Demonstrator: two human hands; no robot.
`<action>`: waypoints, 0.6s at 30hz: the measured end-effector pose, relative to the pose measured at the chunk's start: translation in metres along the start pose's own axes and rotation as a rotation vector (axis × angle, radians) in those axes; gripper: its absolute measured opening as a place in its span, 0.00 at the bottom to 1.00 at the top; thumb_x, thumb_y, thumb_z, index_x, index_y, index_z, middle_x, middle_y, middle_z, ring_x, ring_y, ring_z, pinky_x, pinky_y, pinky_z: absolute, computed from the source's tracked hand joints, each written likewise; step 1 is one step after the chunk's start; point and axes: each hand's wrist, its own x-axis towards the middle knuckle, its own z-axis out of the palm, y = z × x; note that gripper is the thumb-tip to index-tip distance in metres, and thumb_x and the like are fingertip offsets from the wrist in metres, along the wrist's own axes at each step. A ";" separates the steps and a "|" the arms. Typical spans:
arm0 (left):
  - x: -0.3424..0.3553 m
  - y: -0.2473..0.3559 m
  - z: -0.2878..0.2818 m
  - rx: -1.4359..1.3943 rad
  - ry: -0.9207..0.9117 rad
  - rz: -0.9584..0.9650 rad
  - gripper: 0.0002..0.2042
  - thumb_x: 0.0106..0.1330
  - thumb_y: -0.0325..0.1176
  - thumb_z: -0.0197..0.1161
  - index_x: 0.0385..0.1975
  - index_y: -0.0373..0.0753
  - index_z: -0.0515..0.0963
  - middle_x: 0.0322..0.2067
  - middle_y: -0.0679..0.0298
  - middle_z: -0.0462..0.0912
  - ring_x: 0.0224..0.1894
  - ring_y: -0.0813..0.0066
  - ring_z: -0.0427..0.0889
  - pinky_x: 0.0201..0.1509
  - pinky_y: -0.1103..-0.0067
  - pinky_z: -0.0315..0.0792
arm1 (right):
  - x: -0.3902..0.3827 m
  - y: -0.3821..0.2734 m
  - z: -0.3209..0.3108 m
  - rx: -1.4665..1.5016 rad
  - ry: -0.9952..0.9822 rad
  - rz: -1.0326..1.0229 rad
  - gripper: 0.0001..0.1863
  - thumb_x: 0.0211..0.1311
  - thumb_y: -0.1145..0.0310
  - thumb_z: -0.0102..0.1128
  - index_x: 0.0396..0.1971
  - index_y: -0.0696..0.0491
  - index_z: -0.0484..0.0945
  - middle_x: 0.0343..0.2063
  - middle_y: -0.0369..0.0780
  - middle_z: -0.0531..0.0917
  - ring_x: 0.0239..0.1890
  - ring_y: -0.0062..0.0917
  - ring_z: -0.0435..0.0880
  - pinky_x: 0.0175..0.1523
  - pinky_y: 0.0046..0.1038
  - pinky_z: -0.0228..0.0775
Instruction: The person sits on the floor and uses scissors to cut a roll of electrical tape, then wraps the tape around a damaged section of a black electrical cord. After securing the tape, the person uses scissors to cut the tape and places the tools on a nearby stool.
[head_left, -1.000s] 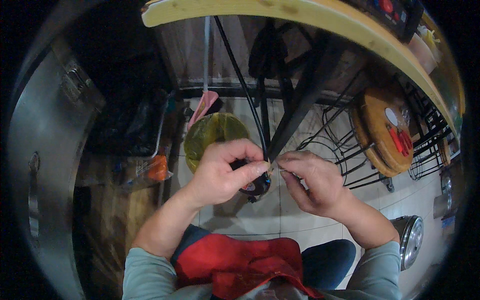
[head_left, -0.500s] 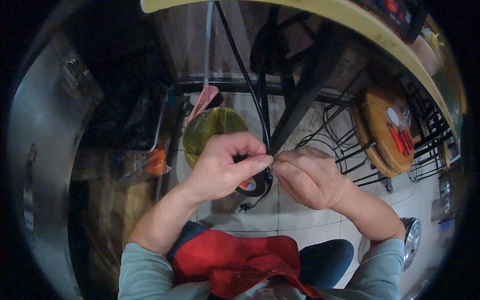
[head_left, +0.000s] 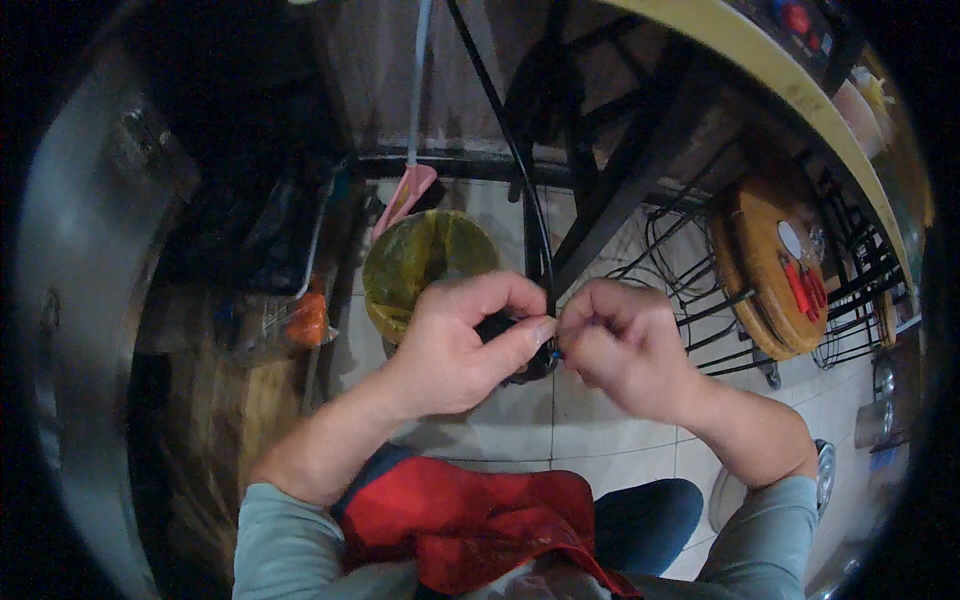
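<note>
A black cable (head_left: 508, 135) runs down from the top of the view to my hands. My left hand (head_left: 465, 345) pinches it between thumb and fingers. A small blue bit (head_left: 556, 355) shows at the pinch, like wire insulation. My right hand (head_left: 630, 350) is closed right beside it, fingertips curled and a little smeared; what they hold is hidden. Beneath my left hand hangs a dark bundle (head_left: 535, 368), mostly covered by the fingers. Farther off, a round wooden-topped stool (head_left: 745, 250) carries red-handled pliers or cutters (head_left: 803, 285) and a white round piece (head_left: 789, 238).
An olive-yellow bin (head_left: 400, 270) stands behind my left hand, by a pink dustpan-like head (head_left: 405, 198) on a pale pole. A yellow table edge (head_left: 800, 90) and black metal legs (head_left: 630, 190) lie ahead right. Loose cables (head_left: 655, 270) cross the tiled floor. A steel cabinet (head_left: 85, 300) is at left.
My right hand has shifted slightly up and right, and its fingers have curled more. The black tape roll and plug seen below my hands are now mostly hidden. My left hand keeps its pinch.
</note>
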 end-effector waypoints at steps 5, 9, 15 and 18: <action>0.007 -0.013 0.003 0.239 0.109 0.382 0.06 0.55 0.25 0.65 0.31 0.35 0.77 0.26 0.56 0.79 0.27 0.60 0.80 0.31 0.73 0.72 | 0.016 -0.019 -0.007 0.700 -0.009 0.746 0.04 0.50 0.74 0.55 0.21 0.58 0.74 0.15 0.38 0.72 0.11 0.20 0.63 0.16 0.22 0.53; 0.005 -0.017 0.003 0.130 0.035 0.236 0.07 0.57 0.28 0.66 0.32 0.35 0.76 0.26 0.59 0.79 0.27 0.65 0.79 0.31 0.76 0.72 | 0.004 -0.002 -0.013 0.708 -0.118 0.651 0.04 0.54 0.75 0.58 0.28 0.59 0.76 0.18 0.41 0.78 0.14 0.23 0.74 0.19 0.20 0.61; -0.002 -0.018 0.004 -0.159 -0.023 -0.155 0.06 0.63 0.29 0.63 0.32 0.34 0.76 0.24 0.68 0.78 0.26 0.85 0.75 0.30 0.83 0.70 | -0.004 0.008 -0.028 -0.497 -0.065 -0.574 0.11 0.52 0.78 0.62 0.37 0.62 0.76 0.33 0.45 0.82 0.30 0.30 0.83 0.33 0.28 0.77; 0.001 -0.016 0.006 -0.187 -0.030 -0.186 0.05 0.64 0.29 0.63 0.32 0.34 0.76 0.24 0.70 0.77 0.25 0.88 0.73 0.28 0.86 0.69 | -0.005 0.019 -0.023 -0.717 0.010 -0.814 0.15 0.50 0.74 0.61 0.40 0.60 0.76 0.36 0.46 0.81 0.31 0.37 0.83 0.37 0.31 0.78</action>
